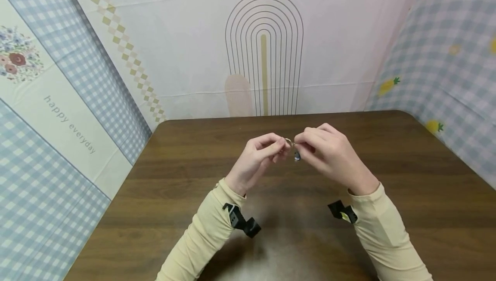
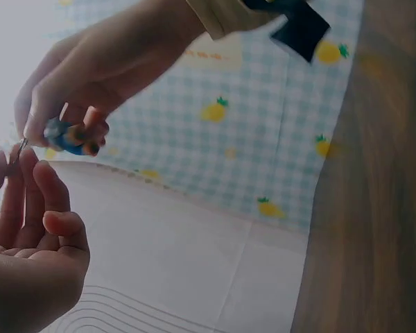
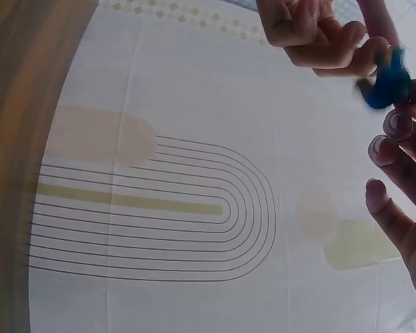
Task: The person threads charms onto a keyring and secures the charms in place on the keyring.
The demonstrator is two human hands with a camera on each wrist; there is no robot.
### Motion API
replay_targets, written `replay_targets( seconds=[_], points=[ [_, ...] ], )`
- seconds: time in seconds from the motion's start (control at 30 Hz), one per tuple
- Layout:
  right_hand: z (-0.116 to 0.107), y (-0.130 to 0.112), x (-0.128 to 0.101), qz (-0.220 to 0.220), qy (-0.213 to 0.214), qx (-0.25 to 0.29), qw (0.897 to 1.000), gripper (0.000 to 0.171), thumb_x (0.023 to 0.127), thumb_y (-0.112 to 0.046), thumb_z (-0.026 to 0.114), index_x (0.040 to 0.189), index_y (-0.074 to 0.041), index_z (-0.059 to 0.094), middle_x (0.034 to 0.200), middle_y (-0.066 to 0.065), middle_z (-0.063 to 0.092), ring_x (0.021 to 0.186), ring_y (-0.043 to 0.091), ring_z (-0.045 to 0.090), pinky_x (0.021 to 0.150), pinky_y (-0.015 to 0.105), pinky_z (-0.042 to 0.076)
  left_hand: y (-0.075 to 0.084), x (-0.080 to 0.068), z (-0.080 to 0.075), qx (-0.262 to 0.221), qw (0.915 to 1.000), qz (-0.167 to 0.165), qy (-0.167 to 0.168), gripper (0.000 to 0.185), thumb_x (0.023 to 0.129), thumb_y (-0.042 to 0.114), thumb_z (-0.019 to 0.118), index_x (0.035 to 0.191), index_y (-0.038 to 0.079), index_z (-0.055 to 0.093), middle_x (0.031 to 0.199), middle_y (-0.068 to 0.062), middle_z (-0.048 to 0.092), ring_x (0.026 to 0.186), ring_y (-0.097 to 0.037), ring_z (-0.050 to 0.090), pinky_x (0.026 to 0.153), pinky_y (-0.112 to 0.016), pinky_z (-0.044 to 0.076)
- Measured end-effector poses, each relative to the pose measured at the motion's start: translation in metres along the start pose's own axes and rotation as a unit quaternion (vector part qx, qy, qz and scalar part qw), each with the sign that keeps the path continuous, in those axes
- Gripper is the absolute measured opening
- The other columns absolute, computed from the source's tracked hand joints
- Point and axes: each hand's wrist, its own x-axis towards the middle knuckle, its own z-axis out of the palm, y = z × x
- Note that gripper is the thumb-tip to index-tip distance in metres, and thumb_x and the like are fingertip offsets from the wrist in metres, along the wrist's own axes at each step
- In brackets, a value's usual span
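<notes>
Both hands are raised above the middle of the brown wooden table (image 1: 162, 186), fingertips meeting. Between them is a small metal key ring (image 1: 288, 142) with a little blue charm (image 1: 297, 156) hanging under it. My left hand (image 1: 258, 156) pinches the ring from the left with thumb and forefinger. My right hand (image 1: 329, 154) pinches it from the right, its fingers curled. In the left wrist view the blue charm (image 2: 68, 136) sits under the right hand's fingers (image 2: 83, 104), beside my left fingertips (image 2: 21, 180). The right wrist view shows the charm (image 3: 387, 82) as a blurred blue blob between the two hands.
Patterned cloth walls close the table on three sides: an arch print (image 1: 263, 57) at the back, blue check with "happy everyday" (image 1: 69, 124) on the left, pineapple check (image 1: 445, 66) on the right. Black camera straps (image 1: 242, 222) sit on both cream sleeves.
</notes>
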Motion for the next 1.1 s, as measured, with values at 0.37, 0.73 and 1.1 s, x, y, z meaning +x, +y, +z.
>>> replay_targets(
  seconds=[0.37, 0.73, 1.1],
  points=[
    [0.006, 0.002, -0.008, 0.044, -0.075, 0.01, 0.996, 0.007, 0.087, -0.006, 0.062, 0.084, -0.012, 0.063, 0.067, -0.008, 0.054, 0.062, 0.005, 0.043, 0.068, 0.024, 0.038, -0.006, 0.003, 0.002, 0.014, 0.9937, 0.037, 0.105, 0.015, 0.091, 0.0, 0.06, 0.088, 0.01, 0.07, 0.075, 0.003, 0.07, 0.064, -0.009, 0.065, 0.055, -0.02, 0.046],
    [0.016, 0.023, -0.036, 0.208, -0.176, 0.134, 0.953, 0.014, 0.088, 0.003, 0.06, 0.086, -0.012, 0.06, 0.079, -0.004, 0.062, 0.071, 0.004, 0.055, 0.065, 0.024, 0.047, -0.025, 0.005, -0.017, 0.22, 0.9683, -0.05, 0.107, 0.017, 0.085, 0.008, 0.072, 0.096, -0.004, 0.072, 0.08, -0.003, 0.074, 0.067, -0.007, 0.063, 0.067, -0.024, 0.052],
    [0.062, 0.039, -0.096, 0.202, -0.433, 0.177, 0.86, 0.01, 0.092, -0.011, 0.064, 0.086, -0.014, 0.056, 0.077, -0.007, 0.054, 0.067, 0.001, 0.045, 0.062, 0.019, 0.04, -0.07, 0.008, -0.03, 0.568, 0.7802, -0.259, -0.038, 0.018, 0.086, 0.016, 0.069, 0.071, 0.006, 0.072, 0.057, 0.0, 0.063, 0.051, -0.012, 0.059, 0.052, -0.02, 0.044]
  ],
)
